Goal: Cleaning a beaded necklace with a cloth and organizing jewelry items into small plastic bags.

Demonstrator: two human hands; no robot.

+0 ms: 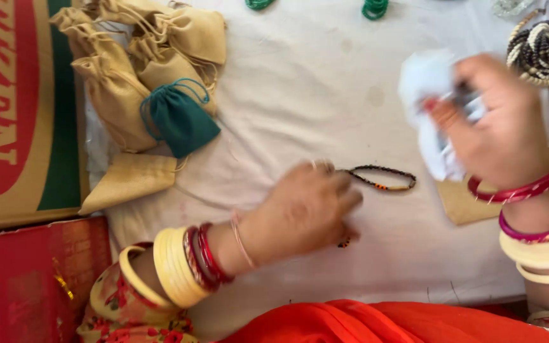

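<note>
Far left: a printed cardboard box lies flat, with a red box just below it; both sit off the white cloth, out of the working area.

Left of centre: a heap of tan drawstring pouches with one green pouch on top, and one flat tan pouch apart from the heap, nearer the person. Likely stock kept within reach.

Centre: left hand, palm down, fingers curled and fairly narrow, resting on the cloth. Its fingertips touch the near end of a thin dark beaded bracelet, which lies flat in an open loop. A small orange-and-black bead piece peeks out under the hand; whether it is gripped, cannot tell.

Right: right hand, blurred, raised above the cloth, fingers closed on crumpled white paper or cloth with something small and reddish pinched at the fingertips. A flat tan pouch lies beneath it.

Top right: a coiled black-and-cream beaded bundle. Top edge: green bangles.
</note>
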